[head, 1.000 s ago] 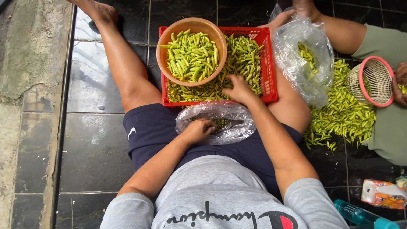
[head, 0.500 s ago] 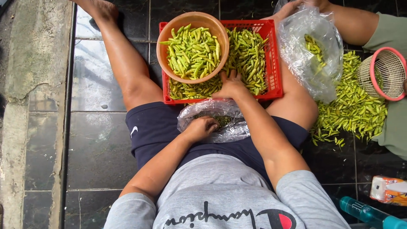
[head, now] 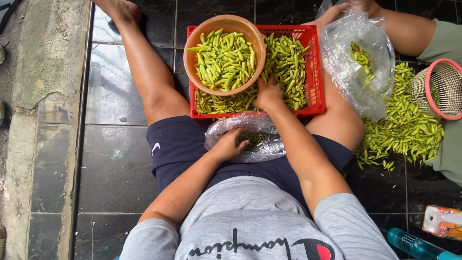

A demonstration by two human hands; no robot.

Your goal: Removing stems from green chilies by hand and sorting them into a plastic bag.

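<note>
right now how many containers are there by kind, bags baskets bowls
Plastic bag: 2, one on the lap, one held by another person
Basket: 2, a red crate, a pink round basket
Bowl: 1, orange bowl
Total: 5

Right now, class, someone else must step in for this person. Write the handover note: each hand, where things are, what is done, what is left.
Left hand: resting in the clear plastic bag on the lap.
Right hand: reaching into the green chillies in the red crate.
Orange bowl sits on the crate, heaped with chillies.
Done: bowl filled.
Left: crate still holds many chillies.
</note>
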